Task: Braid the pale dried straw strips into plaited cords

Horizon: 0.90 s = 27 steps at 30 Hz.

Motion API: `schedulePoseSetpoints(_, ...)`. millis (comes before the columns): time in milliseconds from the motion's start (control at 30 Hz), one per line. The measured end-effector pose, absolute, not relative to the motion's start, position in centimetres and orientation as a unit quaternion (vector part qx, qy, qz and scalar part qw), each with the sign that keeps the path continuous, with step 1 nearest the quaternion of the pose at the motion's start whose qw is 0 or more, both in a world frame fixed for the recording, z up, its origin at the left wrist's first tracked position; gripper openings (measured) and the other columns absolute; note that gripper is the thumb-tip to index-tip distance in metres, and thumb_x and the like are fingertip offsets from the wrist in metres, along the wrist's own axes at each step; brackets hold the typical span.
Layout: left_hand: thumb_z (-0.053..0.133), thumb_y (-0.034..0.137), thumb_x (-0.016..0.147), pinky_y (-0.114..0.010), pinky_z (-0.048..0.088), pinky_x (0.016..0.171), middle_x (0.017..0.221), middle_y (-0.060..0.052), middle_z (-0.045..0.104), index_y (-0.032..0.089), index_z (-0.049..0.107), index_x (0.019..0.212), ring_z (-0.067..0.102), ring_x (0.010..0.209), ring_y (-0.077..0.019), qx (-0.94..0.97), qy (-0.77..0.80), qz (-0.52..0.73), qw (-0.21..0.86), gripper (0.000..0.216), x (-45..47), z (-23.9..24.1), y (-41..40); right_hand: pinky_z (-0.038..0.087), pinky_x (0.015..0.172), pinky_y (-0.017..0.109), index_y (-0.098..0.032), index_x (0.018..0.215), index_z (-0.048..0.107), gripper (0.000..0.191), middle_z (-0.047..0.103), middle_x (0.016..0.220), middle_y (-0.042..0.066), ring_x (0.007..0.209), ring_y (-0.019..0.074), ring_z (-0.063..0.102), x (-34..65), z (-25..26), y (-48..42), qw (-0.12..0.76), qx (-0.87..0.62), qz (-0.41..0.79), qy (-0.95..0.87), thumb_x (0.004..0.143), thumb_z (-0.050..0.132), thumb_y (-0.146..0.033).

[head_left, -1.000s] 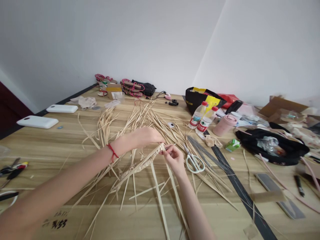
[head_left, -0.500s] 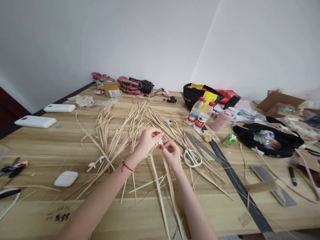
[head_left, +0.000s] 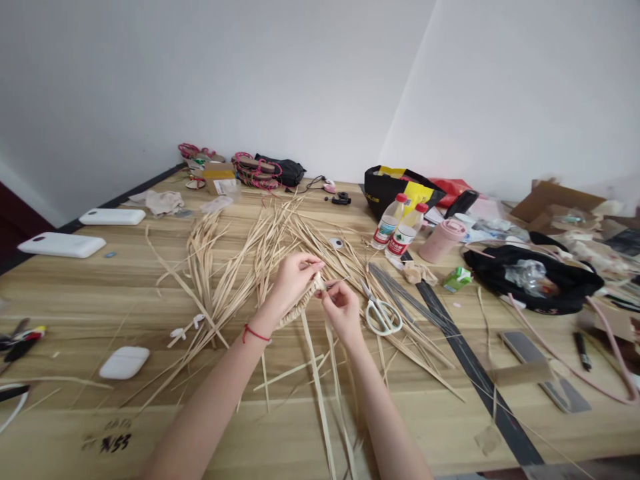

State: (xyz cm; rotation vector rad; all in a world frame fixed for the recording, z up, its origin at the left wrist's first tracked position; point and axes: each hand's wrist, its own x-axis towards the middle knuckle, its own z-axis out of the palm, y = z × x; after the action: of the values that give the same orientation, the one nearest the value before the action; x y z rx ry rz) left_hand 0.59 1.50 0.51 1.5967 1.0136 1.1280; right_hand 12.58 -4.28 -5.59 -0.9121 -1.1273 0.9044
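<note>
Between my hands is a pale braided straw band [head_left: 299,311], its woven part running down behind my left wrist. My left hand [head_left: 296,277] is closed in a pinch on the band's upper end. Close beside it, my right hand [head_left: 341,308] pinches at the same end; a thin, dark, pointed tool [head_left: 336,283] seems to pass by its fingertips, too small to name. Long straw strips [head_left: 320,400] hang from the work toward the table's front edge. White-handled scissors [head_left: 383,315] lie just right of my right hand.
Loose straw [head_left: 240,267] spreads over the table behind my hands. Two water bottles [head_left: 403,233], a pink cup [head_left: 443,240] and black bags [head_left: 530,279] stand to the right. White power banks [head_left: 63,245] and an earphone case [head_left: 124,363] lie left.
More of the braided band shows below my left hand. Both hands stay close together at its end. The whole view has shifted slightly, with the table's things appearing a little further left.
</note>
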Motion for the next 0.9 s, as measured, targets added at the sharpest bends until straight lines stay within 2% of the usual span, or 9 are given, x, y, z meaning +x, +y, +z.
schedulePoseSetpoints(133, 0.062, 0.033, 0.078, -0.03, 0.049, 0.068, 0.081, -0.007, 0.071, 0.017, 0.069, 0.079, 0.064, 0.072, -0.019, 0.691, 0.431, 0.459, 0.354, 0.018, 0.4, 0.3, 1.4, 0.053, 0.075, 0.034, -0.02, 0.067, 0.048, 0.022, 0.06, 0.089, 0.004, 0.078, 0.018, 0.066, 12.3, -5.5, -4.5, 0.656, -0.411, 0.388, -0.5, 0.076, 0.065, -0.03)
schedulePoseSetpoints(233, 0.059, 0.034, 0.081, -0.029, 0.049, 0.068, 0.082, -0.006, 0.071, 0.018, 0.069, 0.081, 0.064, 0.072, -0.0185, 0.709, 0.443, 0.461, 0.298, 0.019, 0.3, 0.2, 1.0, 0.052, 0.075, 0.033, -0.02, 0.068, 0.048, 0.021, 0.06, 0.089, 0.004, 0.078, 0.0179, 0.066, 12.1, -5.3, -4.7, 0.654, -0.414, 0.387, -0.501, 0.077, 0.065, -0.029)
schedulePoseSetpoints(300, 0.058, 0.037, 0.082, -0.028, 0.049, 0.066, 0.082, -0.006, 0.07, 0.018, 0.068, 0.083, 0.063, 0.071, -0.0179, 0.708, 0.434, 0.461, 0.314, 0.022, 0.3, 0.1, 0.8, 0.052, 0.075, 0.033, -0.02, 0.067, 0.048, 0.021, 0.06, 0.09, 0.004, 0.078, 0.0174, 0.066, 12.1, -5.2, -4.7, 0.657, -0.413, 0.39, -0.496, 0.077, 0.065, -0.029)
schedulePoseSetpoints(467, 0.062, 0.04, 0.079, -0.027, 0.051, 0.063, 0.081, -0.006, 0.071, 0.016, 0.068, 0.085, 0.065, 0.072, -0.018, 0.675, 0.401, 0.441, 0.435, 0.025, 0.2, -0.6, 1.0, 0.053, 0.077, 0.034, -0.019, 0.066, 0.048, 0.022, 0.06, 0.091, 0.004, 0.078, 0.0174, 0.066, 12.1, -5.2, -4.7, 0.665, -0.405, 0.398, -0.485, 0.077, 0.066, -0.029)
schedulePoseSetpoints(567, 0.063, 0.039, 0.079, -0.027, 0.051, 0.064, 0.078, -0.006, 0.071, 0.016, 0.07, 0.081, 0.065, 0.07, -0.0182, 0.675, 0.411, 0.446, 0.42, 0.025, -0.1, -0.9, 1.2, 0.053, 0.076, 0.034, -0.019, 0.066, 0.048, 0.022, 0.06, 0.091, 0.005, 0.077, 0.0169, 0.065, 12.1, -5.3, -4.6, 0.665, -0.405, 0.393, -0.49, 0.077, 0.066, -0.028)
schedulePoseSetpoints(667, 0.062, 0.04, 0.079, -0.029, 0.052, 0.071, 0.084, -0.007, 0.072, 0.016, 0.071, 0.085, 0.066, 0.077, -0.0197, 0.675, 0.419, 0.445, 0.414, 0.026, -0.4, -1.0, 1.2, 0.053, 0.076, 0.034, -0.019, 0.066, 0.048, 0.023, 0.061, 0.09, 0.005, 0.077, 0.0172, 0.065, 12.1, -5.4, -4.6, 0.663, -0.409, 0.387, -0.493, 0.077, 0.065, -0.028)
schedulePoseSetpoints(800, 0.06, 0.041, 0.081, -0.031, 0.052, 0.081, 0.097, -0.008, 0.072, 0.016, 0.069, 0.098, 0.066, 0.089, -0.0204, 0.668, 0.404, 0.424, 0.459, 0.031, -0.9, -1.2, 1.4, 0.052, 0.076, 0.034, -0.019, 0.066, 0.049, 0.022, 0.061, 0.089, 0.005, 0.077, 0.0173, 0.065, 12.1, -5.5, -4.5, 0.67, -0.413, 0.381, -0.485, 0.077, 0.065, -0.028)
schedulePoseSetpoints(900, 0.062, 0.04, 0.08, -0.03, 0.052, 0.08, 0.095, -0.008, 0.072, 0.015, 0.069, 0.094, 0.066, 0.088, -0.02, 0.675, 0.389, 0.4, 0.483, 0.029, -0.9, -1.4, 1.5, 0.052, 0.076, 0.034, -0.019, 0.066, 0.049, 0.021, 0.061, 0.088, 0.005, 0.077, 0.0174, 0.065, 12.2, -5.6, -4.3, 0.672, -0.408, 0.382, -0.487, 0.077, 0.065, -0.028)
